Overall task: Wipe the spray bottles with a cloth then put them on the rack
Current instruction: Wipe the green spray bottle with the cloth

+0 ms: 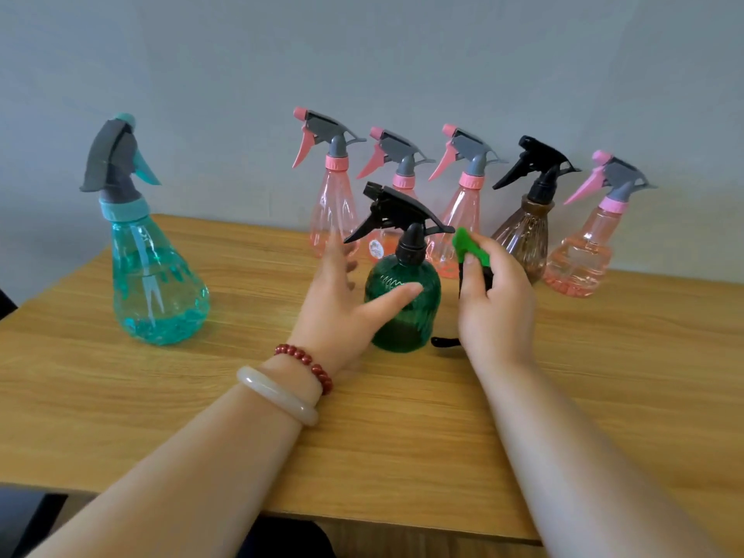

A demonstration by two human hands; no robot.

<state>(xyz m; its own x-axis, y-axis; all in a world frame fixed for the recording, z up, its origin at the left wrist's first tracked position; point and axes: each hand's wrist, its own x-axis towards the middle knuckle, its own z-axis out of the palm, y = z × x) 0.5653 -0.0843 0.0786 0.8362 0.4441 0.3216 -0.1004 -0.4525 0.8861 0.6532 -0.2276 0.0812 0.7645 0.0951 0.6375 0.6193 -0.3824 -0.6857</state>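
The left hand (342,300) is spread wide around the green bottle (402,308), thumb laid across the near face of its belly and fingers reaching past its far left side. To my eye it is there to steady the bottle for wiping, though the fingers are blurred and I cannot tell whether they touch the plastic. Just right of that bottle, the right hand (495,300) pinches a green cloth (469,245) between thumb and fingers, with the bunched end held up beside the bottle's neck, likely ready to rub the trigger head or shoulder. A black strip (445,341) pokes out under this hand; whether it belongs to the cloth is unclear. Beyond both hands, pink bottles (334,203) and a brown bottle (523,239) stand in a row near the wall, partly hidden by the green bottle and the knuckles. Well off to the left of the left hand is a teal bottle (157,283), alone on the table (161,396). No rack shows anywhere, so where the bottles end up is out of sight
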